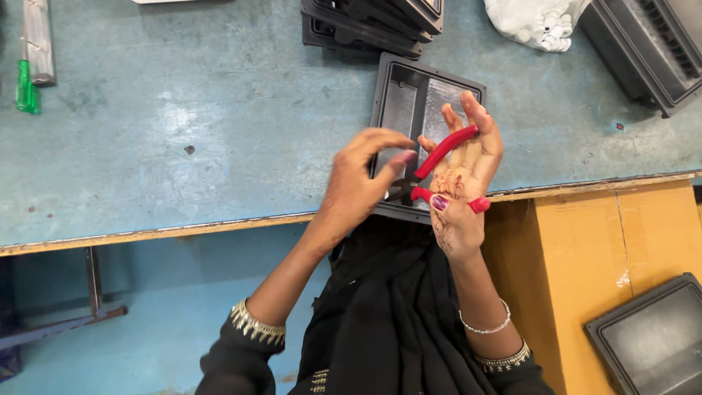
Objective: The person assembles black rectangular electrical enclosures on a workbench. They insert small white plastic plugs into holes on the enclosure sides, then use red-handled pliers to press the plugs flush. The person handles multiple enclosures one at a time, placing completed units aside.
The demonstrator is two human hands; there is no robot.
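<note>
Head view, looking straight down: the person's right hand (464,175) has a pair of red-handled pliers (439,172) in it. The palm faces up, the thumb presses on the lower handle and the fingers (479,121) stretch fairly straight along the upper one, so it's a loose, half-open hold rather than a tight fist. The two handles are spread apart in a V. The left hand (358,183) comes in from the other side with its fingers curled in a pinch right at the dark nose of the pliers; whether anything small is pinched there is too hard to tell.

Both hands hover over the near edge of the blue desk (183,124), right above a shallow dark grey plastic tray (409,95) that lies flat and sticks out slightly past that edge.

Around it: a stack of similar dark trays (373,22) at the far edge, another dark tray (647,47) at the far right corner, and a white bag of small white parts (537,22) between them. A green-handled tool (28,88) lies near the far left corner. Off the desk, to the right, a cardboard box (607,249) carries one more dark tray (654,340).
</note>
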